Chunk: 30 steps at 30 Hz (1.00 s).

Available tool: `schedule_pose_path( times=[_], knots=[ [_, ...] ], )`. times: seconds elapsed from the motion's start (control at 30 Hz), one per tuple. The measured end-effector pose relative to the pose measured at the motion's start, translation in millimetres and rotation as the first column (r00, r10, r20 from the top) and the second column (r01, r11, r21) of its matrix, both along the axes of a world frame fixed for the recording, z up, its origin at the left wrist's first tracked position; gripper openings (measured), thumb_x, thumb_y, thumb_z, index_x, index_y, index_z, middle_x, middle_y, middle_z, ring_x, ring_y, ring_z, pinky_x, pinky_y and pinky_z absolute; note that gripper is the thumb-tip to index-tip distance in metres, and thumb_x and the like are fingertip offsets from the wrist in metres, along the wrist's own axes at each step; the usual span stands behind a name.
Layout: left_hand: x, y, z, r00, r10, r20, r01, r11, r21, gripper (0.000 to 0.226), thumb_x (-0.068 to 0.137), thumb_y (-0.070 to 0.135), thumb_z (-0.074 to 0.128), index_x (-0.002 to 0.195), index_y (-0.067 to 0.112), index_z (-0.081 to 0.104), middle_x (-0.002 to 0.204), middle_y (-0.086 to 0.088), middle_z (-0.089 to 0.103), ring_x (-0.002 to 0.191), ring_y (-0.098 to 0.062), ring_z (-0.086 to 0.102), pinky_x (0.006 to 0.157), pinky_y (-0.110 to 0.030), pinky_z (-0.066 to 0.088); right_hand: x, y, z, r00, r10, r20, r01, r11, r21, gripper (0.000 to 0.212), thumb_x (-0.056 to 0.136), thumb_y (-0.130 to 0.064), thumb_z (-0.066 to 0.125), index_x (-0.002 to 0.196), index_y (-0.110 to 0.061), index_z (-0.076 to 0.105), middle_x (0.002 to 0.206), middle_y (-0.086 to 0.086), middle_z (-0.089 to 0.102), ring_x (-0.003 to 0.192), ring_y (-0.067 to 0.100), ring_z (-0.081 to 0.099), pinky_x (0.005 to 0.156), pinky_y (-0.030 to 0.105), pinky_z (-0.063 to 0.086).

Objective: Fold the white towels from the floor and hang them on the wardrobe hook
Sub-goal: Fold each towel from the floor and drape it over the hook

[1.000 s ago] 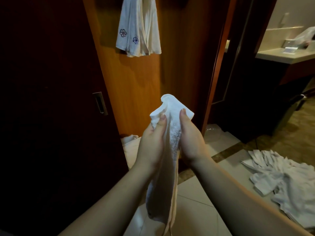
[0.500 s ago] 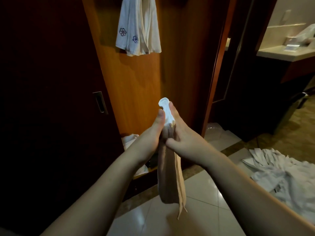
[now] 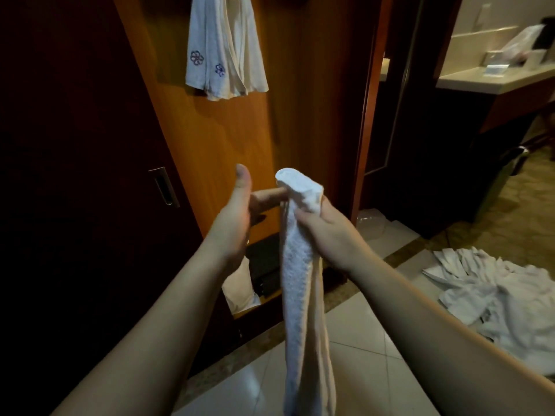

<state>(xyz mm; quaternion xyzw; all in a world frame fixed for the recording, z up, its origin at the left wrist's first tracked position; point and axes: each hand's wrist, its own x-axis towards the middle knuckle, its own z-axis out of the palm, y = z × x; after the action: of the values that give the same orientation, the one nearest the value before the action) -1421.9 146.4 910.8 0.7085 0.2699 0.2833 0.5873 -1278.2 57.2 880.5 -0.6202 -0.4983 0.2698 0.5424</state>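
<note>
White towel (image 3: pixel 303 283) is hanging down folded from the right hand (image 3: pixel 327 232) pinching its top; left hand (image 3: pixel 240 217) is hovering spread just beside.

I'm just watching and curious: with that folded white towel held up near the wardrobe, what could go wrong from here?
1. Only the right hand grips the narrow folded white terry towel; the left hand is open beside it, so the long hanging folds may slip apart.
2. White cloths with purple flower marks already hang on the orange wooden wardrobe panel; adding another might knock them down.
3. The heap of white towels on the tiled floor could trip a step.
</note>
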Motion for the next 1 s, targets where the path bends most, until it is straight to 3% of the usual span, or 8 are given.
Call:
schedule_pose_path(
  times=[0.13, 0.23, 0.33, 0.43, 0.57, 0.67, 0.77, 1.0],
  knots=[
    [8, 15, -8, 0.955, 0.291, 0.054, -0.295, 0.946, 0.133, 0.088, 0.072, 0.084, 0.052, 0.138, 0.026, 0.051, 0.132, 0.008, 0.058, 0.12, -0.012, 0.059, 0.098, -0.029, 0.045, 15, 1, 10, 0.978, 0.037, -0.205, -0.019, 0.996, 0.089, 0.047, 0.083, -0.064, 0.057, 0.123, -0.039, 0.059, 0.118, -0.003, 0.073, 0.112, 0.015, 0.069, 0.104, 0.051, 0.05],
    [13, 23, -5, 0.991, 0.136, -0.015, -0.136, 0.991, -0.004, 0.113, 0.047, 0.085, 0.076, 0.138, 0.025, 0.047, 0.138, -0.001, 0.058, 0.122, -0.022, 0.059, 0.089, -0.028, 0.046, 21, 3, 21, 0.958, 0.091, -0.273, -0.057, 0.99, 0.131, 0.049, 0.089, -0.056, 0.056, 0.13, -0.028, 0.056, 0.125, 0.007, 0.071, 0.117, 0.024, 0.068, 0.107, 0.055, 0.049],
    [15, 30, -1, 0.999, -0.031, 0.018, 0.032, 0.995, -0.091, 0.098, 0.05, 0.072, 0.086, 0.131, 0.023, 0.059, 0.125, -0.003, 0.07, 0.113, -0.026, 0.067, 0.094, -0.042, 0.051, 29, 3, 32, 0.955, 0.106, -0.278, -0.057, 0.982, 0.179, 0.047, 0.093, -0.055, 0.053, 0.127, -0.024, 0.057, 0.122, 0.007, 0.073, 0.113, 0.024, 0.07, 0.101, 0.052, 0.054],
    [19, 29, 1, 0.982, -0.167, 0.094, 0.178, 0.976, -0.129, 0.06, 0.065, 0.055, 0.087, 0.115, 0.026, 0.074, 0.124, -0.006, 0.071, 0.117, -0.027, 0.067, 0.099, -0.043, 0.051, 34, 2, 42, 0.975, 0.08, -0.205, -0.039, 0.979, 0.199, 0.058, 0.088, -0.067, 0.051, 0.125, -0.023, 0.061, 0.117, 0.007, 0.074, 0.108, 0.025, 0.072, 0.096, 0.053, 0.057],
    [29, 16, 9, 0.974, -0.126, 0.19, 0.139, 0.989, -0.059, 0.018, 0.081, 0.036, 0.077, 0.096, 0.028, 0.08, 0.111, -0.003, 0.076, 0.106, -0.02, 0.072, 0.084, -0.026, 0.057, 43, 6, 48, 0.998, -0.064, 0.003, 0.062, 0.973, 0.224, 0.056, 0.092, -0.069, 0.043, 0.11, -0.022, 0.067, 0.102, 0.007, 0.075, 0.097, 0.02, 0.073, 0.09, 0.043, 0.058],
    [34, 15, 14, 0.952, -0.031, 0.305, 0.058, 0.995, -0.082, 0.015, 0.084, 0.028, 0.069, 0.092, 0.023, 0.081, 0.105, -0.005, 0.077, 0.1, -0.021, 0.073, 0.081, -0.028, 0.058, 51, 9, 53, 0.923, -0.279, 0.264, 0.196, 0.933, 0.301, 0.053, 0.103, -0.056, 0.04, 0.083, -0.013, 0.063, 0.078, 0.011, 0.065, 0.064, 0.005, 0.057, 0.058, 0.016, 0.041],
    [37, 16, 16, 0.939, 0.013, 0.343, 0.043, 0.987, -0.156, 0.021, 0.085, 0.03, 0.068, 0.096, 0.017, 0.079, 0.108, -0.01, 0.076, 0.102, -0.027, 0.073, 0.088, -0.038, 0.056, 52, 13, 59, 0.848, -0.345, 0.402, 0.21, 0.916, 0.343, 0.056, 0.106, -0.046, 0.042, 0.072, -0.005, 0.055, 0.067, 0.01, 0.056, 0.057, 0.01, 0.047, 0.05, 0.023, 0.03],
    [42, 8, 11, 0.953, -0.035, 0.301, 0.076, 0.989, -0.125, 0.035, 0.079, 0.024, 0.078, 0.111, 0.018, 0.068, 0.105, 0.005, 0.078, 0.095, -0.012, 0.074, 0.07, -0.018, 0.057, 56, 24, 70, 0.917, -0.362, 0.17, 0.287, 0.892, 0.349, 0.065, 0.102, -0.059, 0.045, 0.075, -0.001, 0.06, 0.064, 0.012, 0.058, 0.056, 0.01, 0.051, 0.051, 0.025, 0.035]
  ],
)
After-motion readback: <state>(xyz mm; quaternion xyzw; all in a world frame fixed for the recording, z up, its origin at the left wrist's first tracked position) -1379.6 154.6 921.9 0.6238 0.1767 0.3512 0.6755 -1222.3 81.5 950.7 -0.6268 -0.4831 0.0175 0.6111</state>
